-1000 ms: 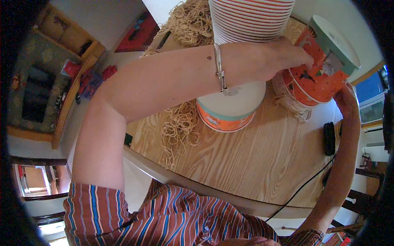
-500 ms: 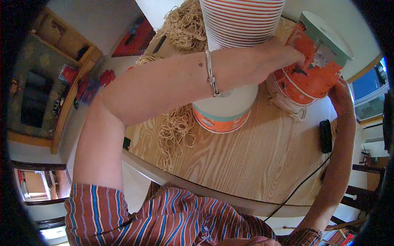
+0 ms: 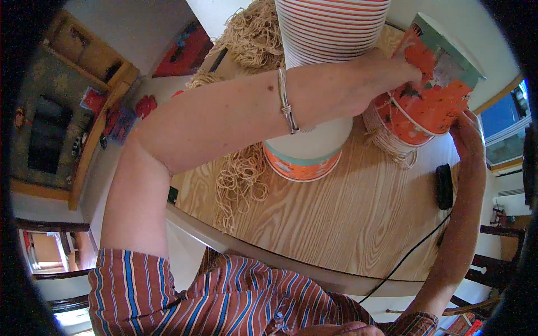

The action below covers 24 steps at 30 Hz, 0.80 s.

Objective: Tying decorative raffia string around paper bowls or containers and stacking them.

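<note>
An upside-down orange paper tub [image 3: 448, 84] with a green band sits at the far right of the table. My left hand [image 3: 400, 75] reaches across and holds its left side, fingers closed against the worn orange print. My right hand [image 3: 466, 129] grips the tub low on its right side, with part of the fingers hidden behind it. Below the tub's white rim, beige cord [image 3: 395, 151] is gathered in loops. A second orange and green tub [image 3: 305, 168] stands upside down under my left forearm, which partly covers its white base.
A tall stack of white-rimmed tubs [image 3: 333, 31] rises at the back. Beige cord piles [image 3: 252, 36] lie beside it, and a loose cord tangle [image 3: 238, 182] spreads near the table's left edge. A black device [image 3: 444, 187] with a cable lies by my right forearm.
The held tub has tipped, so less of its white base shows and more of its side faces me. Both hands have shifted slightly with it.
</note>
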### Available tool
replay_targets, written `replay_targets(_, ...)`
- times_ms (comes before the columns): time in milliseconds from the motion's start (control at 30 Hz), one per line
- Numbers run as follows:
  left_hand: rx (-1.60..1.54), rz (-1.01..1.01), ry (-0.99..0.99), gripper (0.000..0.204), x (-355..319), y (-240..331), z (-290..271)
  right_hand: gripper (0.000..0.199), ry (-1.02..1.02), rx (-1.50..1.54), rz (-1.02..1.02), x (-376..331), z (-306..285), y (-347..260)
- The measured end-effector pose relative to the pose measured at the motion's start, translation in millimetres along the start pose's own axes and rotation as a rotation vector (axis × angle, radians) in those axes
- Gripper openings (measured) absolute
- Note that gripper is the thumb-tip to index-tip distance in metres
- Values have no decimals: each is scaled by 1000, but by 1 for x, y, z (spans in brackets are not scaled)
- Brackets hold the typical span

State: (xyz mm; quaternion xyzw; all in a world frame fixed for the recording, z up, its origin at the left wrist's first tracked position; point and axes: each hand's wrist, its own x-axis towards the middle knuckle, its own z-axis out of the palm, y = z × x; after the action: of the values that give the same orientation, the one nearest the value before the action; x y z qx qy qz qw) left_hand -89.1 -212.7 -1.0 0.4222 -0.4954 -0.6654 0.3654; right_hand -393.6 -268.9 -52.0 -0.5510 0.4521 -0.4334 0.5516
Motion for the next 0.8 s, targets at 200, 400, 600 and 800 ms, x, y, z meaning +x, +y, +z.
replay_targets(200,13,81,-70,21,14,-10,-6,26,74,26,75,-1,5,-6)
replay_targets(400,309,315,-136,17,9,-20,-18,27,4,-185,-96,-5,7,-6)
replay_targets(600,247,260,-35,27,8,-5,-11,29,22,-323,-242,-11,-2,8)
replay_targets(800,152,273,-5,36,10,-11,-9,29,93,72,-36,-10,19,-6)
